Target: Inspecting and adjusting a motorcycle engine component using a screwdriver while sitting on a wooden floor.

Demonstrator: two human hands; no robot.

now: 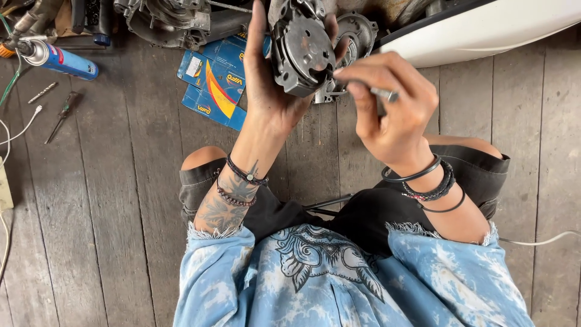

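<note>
My left hand (269, 79) holds up a round grey metal engine part (301, 51), fingers wrapped behind it. My right hand (387, 103) pinches a thin metal tool (381, 92) whose tip meets the right edge of the part. Both wrists wear dark bead and cord bracelets. I sit on a wooden plank floor (121, 200) with my knees below the hands.
A blue and orange cardboard box (215, 82) lies flat on the floor behind my left hand. A blue spray can (60, 60), a drill bit (42, 92) and a small screwdriver (62, 116) lie at the left. Engine casings (169, 21) and a white panel (484, 30) sit along the top.
</note>
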